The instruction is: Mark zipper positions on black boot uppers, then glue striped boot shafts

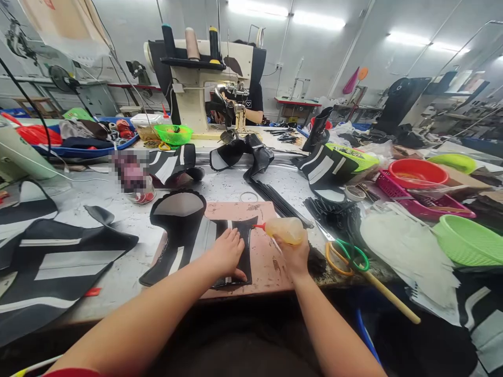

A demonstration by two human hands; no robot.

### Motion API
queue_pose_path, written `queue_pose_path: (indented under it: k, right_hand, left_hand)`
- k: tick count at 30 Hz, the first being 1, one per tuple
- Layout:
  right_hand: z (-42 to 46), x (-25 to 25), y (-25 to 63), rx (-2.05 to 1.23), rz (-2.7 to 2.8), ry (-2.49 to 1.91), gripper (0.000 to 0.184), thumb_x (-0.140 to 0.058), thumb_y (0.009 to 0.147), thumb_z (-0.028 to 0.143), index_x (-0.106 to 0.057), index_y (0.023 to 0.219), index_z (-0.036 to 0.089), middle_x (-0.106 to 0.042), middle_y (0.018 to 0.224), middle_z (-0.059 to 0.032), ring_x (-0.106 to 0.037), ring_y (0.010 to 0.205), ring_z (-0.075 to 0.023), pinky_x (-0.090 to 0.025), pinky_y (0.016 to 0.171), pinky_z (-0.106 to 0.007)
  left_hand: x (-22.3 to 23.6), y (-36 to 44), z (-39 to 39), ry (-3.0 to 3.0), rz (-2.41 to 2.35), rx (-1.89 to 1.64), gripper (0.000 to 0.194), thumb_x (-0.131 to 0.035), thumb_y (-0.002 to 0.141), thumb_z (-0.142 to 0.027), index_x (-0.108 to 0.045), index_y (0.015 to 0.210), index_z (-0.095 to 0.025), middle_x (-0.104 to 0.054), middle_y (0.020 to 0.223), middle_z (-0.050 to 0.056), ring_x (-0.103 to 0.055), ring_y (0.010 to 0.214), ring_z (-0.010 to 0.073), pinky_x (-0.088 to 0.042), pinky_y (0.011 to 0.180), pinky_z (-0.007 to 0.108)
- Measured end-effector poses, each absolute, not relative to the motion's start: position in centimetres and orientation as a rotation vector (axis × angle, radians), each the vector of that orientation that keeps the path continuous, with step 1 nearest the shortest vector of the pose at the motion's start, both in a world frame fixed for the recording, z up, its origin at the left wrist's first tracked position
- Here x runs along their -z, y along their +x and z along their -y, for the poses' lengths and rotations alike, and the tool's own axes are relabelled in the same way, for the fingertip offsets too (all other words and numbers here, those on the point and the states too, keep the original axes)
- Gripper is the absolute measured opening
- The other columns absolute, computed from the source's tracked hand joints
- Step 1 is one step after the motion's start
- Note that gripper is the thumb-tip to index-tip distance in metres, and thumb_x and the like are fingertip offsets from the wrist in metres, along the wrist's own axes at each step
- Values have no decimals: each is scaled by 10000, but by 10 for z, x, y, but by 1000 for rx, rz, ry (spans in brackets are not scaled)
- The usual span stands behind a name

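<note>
My left hand (228, 253) lies flat, fingers stretched out, on a black boot-upper piece (176, 230) with pale grey and white strips. This piece rests on a pinkish board (264, 259) at the table's front edge. In my right hand (294, 257) is a clear squeeze bottle (286, 230) of yellowish liquid, tilted on its side. Its red nozzle points left and meets the piece's upper right corner, though I cannot tell whether liquid is coming out. Just right of the board lie scissors (346, 255) with orange and green handles.
More black cut pieces (70, 251) cover the left of the table. Black strips (279, 201) lie behind the board. At right are white sheets (404, 246), a green basket (471, 238), a red bowl (417, 172) and a wooden handle (393, 297). A person (256, 99) sits behind a sewing machine (200, 89).
</note>
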State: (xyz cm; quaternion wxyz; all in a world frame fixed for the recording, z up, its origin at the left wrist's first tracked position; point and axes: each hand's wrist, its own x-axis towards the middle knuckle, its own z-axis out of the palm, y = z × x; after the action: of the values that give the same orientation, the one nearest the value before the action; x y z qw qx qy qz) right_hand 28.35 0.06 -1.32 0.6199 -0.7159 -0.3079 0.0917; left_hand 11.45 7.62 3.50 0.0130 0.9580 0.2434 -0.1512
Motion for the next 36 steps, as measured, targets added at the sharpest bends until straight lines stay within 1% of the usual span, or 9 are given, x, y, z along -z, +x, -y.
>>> queue_pose_path:
  k: [3, 7, 13, 18, 22, 27, 30, 32, 36]
  right_hand:
    - [1, 13, 282, -168, 712, -1688, 526, -733, 488, 506, -457, 814, 199, -586, 751, -41, -573, 683, -206, -492, 644, -367]
    - [2, 11, 280, -235, 735, -1674, 535, -724, 489, 509, -461, 836, 198, -596, 768, -45, -585, 691, -213, -493, 643, -363]
    - [4, 9, 278, -180, 683, -1728, 522, -734, 485, 485, -465, 827, 195, -606, 793, -70, -590, 748, -243, -488, 694, -406]
    - [4, 10, 281, -349, 715, -1616, 543, -739, 474, 471, -477, 859, 193, -618, 820, -53, -601, 740, -219, -501, 667, -366]
    - [2, 9, 291, -369, 697, -1625, 526, -744, 472, 454, -479, 842, 189, -606, 767, -28, -589, 706, -205, -493, 638, -348]
    - [-1, 7, 301, -591, 783, -1469, 519, -744, 497, 416, -472, 872, 183, -580, 775, -7, -579, 677, -184, -499, 580, -328]
    - [-2, 8, 304, -543, 749, -1465, 524, -757, 489, 395, -472, 873, 180, -579, 791, -8, -579, 700, -182, -507, 610, -334]
    - [-1, 8, 305, -565, 744, -1454, 530, -764, 483, 382, -474, 878, 180, -578, 800, -8, -581, 708, -183, -516, 610, -336]
    - [6, 8, 310, -792, 800, -1375, 562, -770, 479, 387, -475, 911, 181, -575, 778, -5, -587, 685, -199, -521, 499, -316]
  left_hand:
    - [-35, 114, -76, 3001, -753, 504, 1015, -600, 563, -678, -397, 1261, 31, -307, 1334, 305, -247, 1279, 379, -161, 1048, 456]
    - [-33, 115, -75, 3003, -754, 514, 1014, -598, 567, -678, -393, 1266, 28, -297, 1341, 301, -243, 1281, 376, -155, 1051, 451]
    - [-28, 113, -78, 2978, -733, 455, 1004, -596, 562, -682, -406, 1263, 11, -303, 1341, 292, -245, 1282, 371, -144, 1056, 454]
    - [-26, 113, -78, 3005, -728, 458, 1020, -583, 565, -693, -394, 1265, 24, -302, 1341, 294, -260, 1275, 374, -157, 1045, 463]
    - [-28, 113, -78, 3010, -720, 508, 1010, -553, 595, -697, -377, 1276, 28, -284, 1352, 288, -254, 1282, 361, -148, 1049, 446]
    - [-30, 113, -78, 3008, -715, 555, 1009, -530, 610, -705, -356, 1291, 19, -266, 1362, 281, -229, 1296, 346, -130, 1058, 439]
    - [-27, 112, -78, 3026, -690, 557, 994, -510, 621, -711, -362, 1290, 9, -277, 1362, 276, -231, 1296, 341, -112, 1061, 444]
    - [-24, 111, -79, 3028, -684, 509, 992, -520, 612, -711, -378, 1280, 8, -295, 1354, 278, -243, 1291, 345, -112, 1061, 446]
    - [-19, 110, -79, 3044, -682, 420, 1007, -532, 589, -719, -398, 1264, 15, -312, 1343, 285, -269, 1278, 353, -130, 1056, 446]
